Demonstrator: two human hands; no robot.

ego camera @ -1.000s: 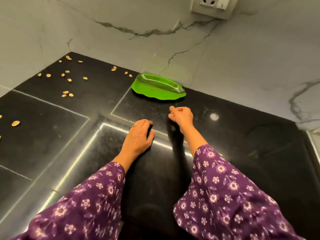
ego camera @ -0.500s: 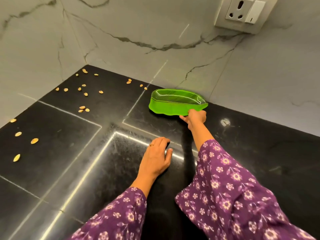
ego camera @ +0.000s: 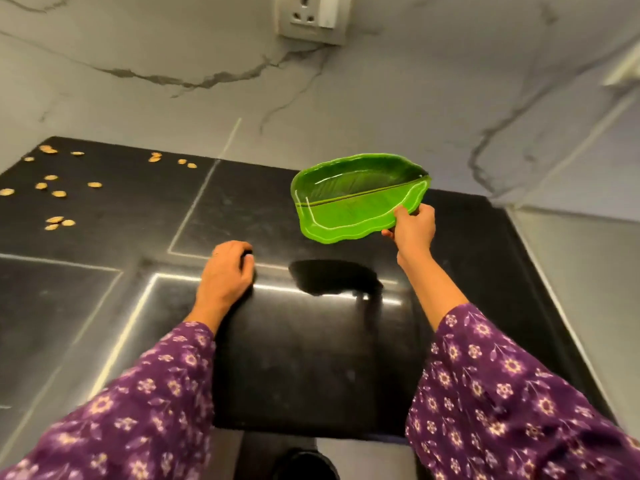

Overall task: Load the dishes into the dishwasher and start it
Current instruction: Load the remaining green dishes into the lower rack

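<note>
Right hand point(ego camera: 414, 230) grips green leaf plate point(ego camera: 356, 197) (tilted) above countertop point(ego camera: 104, 209).

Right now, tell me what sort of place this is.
Probably a home kitchen: a black stone countertop, a marble-look backsplash with a wall socket, and a green leaf-shaped dish.

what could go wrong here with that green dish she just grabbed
The right hand pinches the green leaf-shaped dish only by its near edge, tilted in the air above the black counter, so it may slip and drop. The left hand rests on the counter and gives the dish no support.
</note>
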